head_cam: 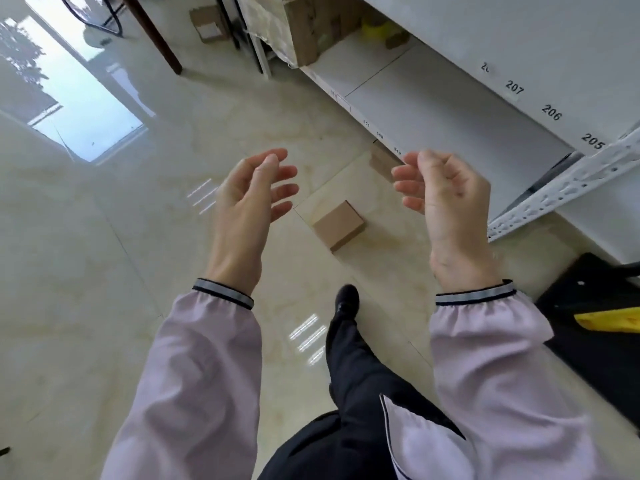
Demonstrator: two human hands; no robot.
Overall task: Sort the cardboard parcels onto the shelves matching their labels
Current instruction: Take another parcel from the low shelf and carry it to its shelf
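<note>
- A small parcel [338, 225] lies on the floor [104, 237] at the middle of the frame, its long axis running from lower left to upper right, one corner pointing down-frame.
- It shows in the gap between the two hands and below their fingertips, touched by neither.
- The left hand [249, 202] is raised left of centre, palm turned right, fingers [282, 190] loosely spread and curled, holding nothing.
- The right hand [446, 199] is raised right of centre, palm turned left, fingers [408, 188] curled inward and empty.
- A second parcel [382, 161] lies further up the frame, just left of the right fingertips, at the foot of the shelf [433, 98].
- The shelf runs along the upper right; its upper edge carries numbers 207, 206, 205 and its lower edge smaller numbers too small to read surely.
- A box [308, 32] stands on the lower board at the top of the frame.
- Another parcel [207, 24] lies on the floor at the upper left centre.
- A shoe [347, 299] shows below the centre parcel.
</note>
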